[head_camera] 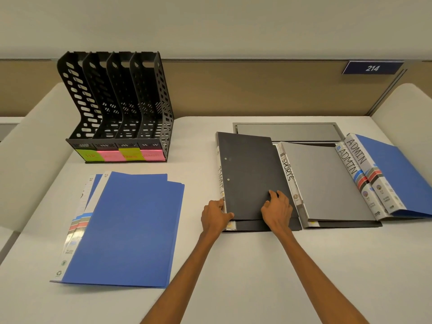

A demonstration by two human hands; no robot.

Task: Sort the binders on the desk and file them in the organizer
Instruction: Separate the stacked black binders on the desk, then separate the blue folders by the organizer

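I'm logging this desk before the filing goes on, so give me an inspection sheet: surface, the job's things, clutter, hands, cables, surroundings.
Surface: white desk, grey recessed panel at the back.
Job's things: black four-slot organizer, slots empty, green and pink labels on its base; blue binders stacked at left; dark grey binder mid-desk; grey SPORTS binder beside it; two blue ADMIN binders at right.
Clutter: nothing seen.
Hands: left hand grips the dark grey binder's spine edge; right hand rests on its cover.
Cables: nothing seen.
Surroundings: tan partition, blue sign reading 214.
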